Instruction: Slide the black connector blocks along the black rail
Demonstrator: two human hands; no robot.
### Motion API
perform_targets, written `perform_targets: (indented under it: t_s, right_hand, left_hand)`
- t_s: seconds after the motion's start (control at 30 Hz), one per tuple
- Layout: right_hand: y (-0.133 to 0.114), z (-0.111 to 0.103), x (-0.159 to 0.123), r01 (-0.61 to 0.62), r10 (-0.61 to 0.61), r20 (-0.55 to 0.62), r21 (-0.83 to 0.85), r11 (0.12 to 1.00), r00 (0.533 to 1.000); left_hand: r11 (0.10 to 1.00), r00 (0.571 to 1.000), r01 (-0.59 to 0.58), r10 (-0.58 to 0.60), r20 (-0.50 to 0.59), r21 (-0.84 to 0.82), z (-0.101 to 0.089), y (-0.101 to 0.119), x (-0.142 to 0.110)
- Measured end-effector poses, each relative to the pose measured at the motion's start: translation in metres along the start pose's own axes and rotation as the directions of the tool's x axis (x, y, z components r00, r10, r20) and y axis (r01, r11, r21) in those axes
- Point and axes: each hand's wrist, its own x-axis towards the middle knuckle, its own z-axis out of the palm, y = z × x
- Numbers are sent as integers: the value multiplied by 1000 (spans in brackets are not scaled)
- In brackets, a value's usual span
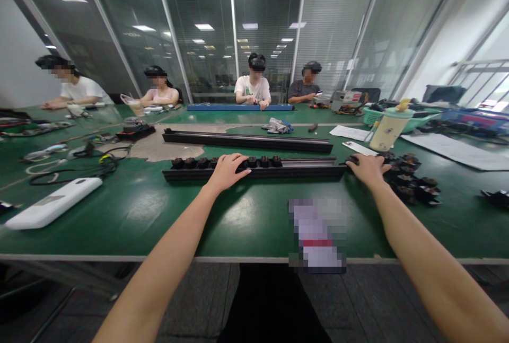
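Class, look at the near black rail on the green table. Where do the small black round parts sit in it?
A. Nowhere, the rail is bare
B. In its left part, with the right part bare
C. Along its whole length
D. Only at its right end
B: the small black round parts fill the left part of the near black rail, by the left hand; its right stretch is bare.

Pixel-blurred patch at table's near edge
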Motion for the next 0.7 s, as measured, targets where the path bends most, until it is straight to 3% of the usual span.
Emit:
perform_targets:
  t_s: [0.07,0.17,0.37,0.47,0.57,0.7]
  right_hand:
    - [-5,-6,-2,-68,68,-16,12,998,998]
    - [-13,-18,-6,-65,68,-61,52,997,996]
    - [-33,-40,-10,63,-26,-233,152,986,972]
    - [-60,-46,-17,253,-195,-252,223,942,948]
    - [-97,-51,-30,392,-362,-154,292,872,919]
    - [-145,-61,-50,601,-645,14,350,719,764]
  left_hand:
    - [1000,1000,-2,2,0,-2,0,-1,0]
    - [1000,1000,-8,8,-2,3,1,-2,0]
    - [1000,1000,-7,8,-10,29,0,-1,-1]
    - [1000,1000,-7,8,-16,30,-2,0,-2]
    - [999,1000,-20,21,-14,34,-2,0,-2]
    - [999,1000,-14,14,-11,40,-2,-1,-1]
